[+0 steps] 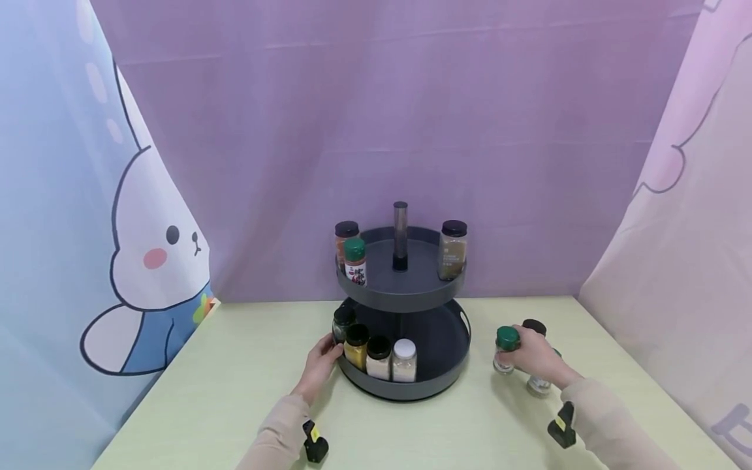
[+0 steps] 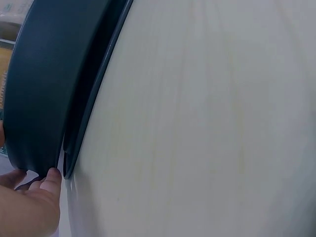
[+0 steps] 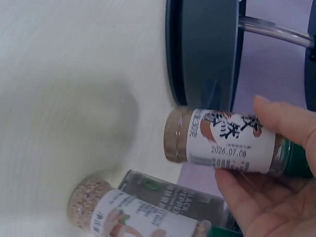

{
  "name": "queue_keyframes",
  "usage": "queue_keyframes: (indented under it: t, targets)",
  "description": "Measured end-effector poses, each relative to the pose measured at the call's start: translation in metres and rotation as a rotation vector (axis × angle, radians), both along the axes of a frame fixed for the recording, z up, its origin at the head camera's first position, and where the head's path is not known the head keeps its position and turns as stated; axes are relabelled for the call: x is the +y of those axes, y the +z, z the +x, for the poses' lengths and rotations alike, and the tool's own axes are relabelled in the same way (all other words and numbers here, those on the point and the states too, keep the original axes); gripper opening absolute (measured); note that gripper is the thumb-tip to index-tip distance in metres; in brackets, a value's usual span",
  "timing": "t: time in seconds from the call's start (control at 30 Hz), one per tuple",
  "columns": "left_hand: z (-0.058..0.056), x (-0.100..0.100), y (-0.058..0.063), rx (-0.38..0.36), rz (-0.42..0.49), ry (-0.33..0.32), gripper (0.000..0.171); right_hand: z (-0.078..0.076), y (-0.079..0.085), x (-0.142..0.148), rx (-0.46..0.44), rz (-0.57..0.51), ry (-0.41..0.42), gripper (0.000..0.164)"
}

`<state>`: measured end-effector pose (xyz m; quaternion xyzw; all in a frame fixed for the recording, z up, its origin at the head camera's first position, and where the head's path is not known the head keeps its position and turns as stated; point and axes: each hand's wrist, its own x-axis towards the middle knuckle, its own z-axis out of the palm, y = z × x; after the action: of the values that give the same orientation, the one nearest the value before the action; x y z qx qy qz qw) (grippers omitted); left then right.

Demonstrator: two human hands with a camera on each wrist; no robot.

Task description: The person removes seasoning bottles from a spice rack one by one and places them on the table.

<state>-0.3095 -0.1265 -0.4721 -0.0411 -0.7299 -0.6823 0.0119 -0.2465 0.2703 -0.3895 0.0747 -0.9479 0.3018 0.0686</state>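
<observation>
A dark two-tier turntable rack (image 1: 405, 390) carries spice jars on both levels. My left hand (image 1: 320, 367) grips the left rim of its lower tier, with fingers at the rim's cutout in the left wrist view. To the right of the rack, my right hand (image 1: 537, 356) holds a green-lidded spice jar (image 3: 227, 140) with a white label and brown contents, thumb on one side and fingers on the other. Tilted in the right wrist view, it appears lifted off the table. Beside that hand stand a black pepper jar (image 3: 170, 195) and another green-lidded jar (image 3: 133, 212).
The lower tier bears several jars, including a white-lidded one (image 1: 404, 361) and a yellow one (image 1: 356, 347). On the upper tier (image 1: 399, 301) are three jars around a central post (image 1: 401, 235). A purple curtain (image 1: 376, 130) hangs behind the pale table (image 1: 223, 391).
</observation>
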Motion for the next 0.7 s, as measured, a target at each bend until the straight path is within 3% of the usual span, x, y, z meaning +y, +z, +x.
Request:
queue_keyframes:
  t: [0.23, 0.4, 0.7]
  targets:
    - [-0.001, -0.001, -0.002, 0.006, -0.010, 0.003, 0.055, -0.001, -0.003, -0.001, -0.007, 0.055, -0.076, 0.046]
    - [-0.003, -0.002, -0.003, 0.008, -0.004, 0.008, 0.056, -0.001, -0.008, -0.009, -0.010, 0.044, -0.132, 0.046]
    - [0.003, -0.003, -0.003, 0.085, -0.025, 0.001, 0.065, 0.005, -0.024, -0.016, 0.018, 0.087, -0.218, 0.049]
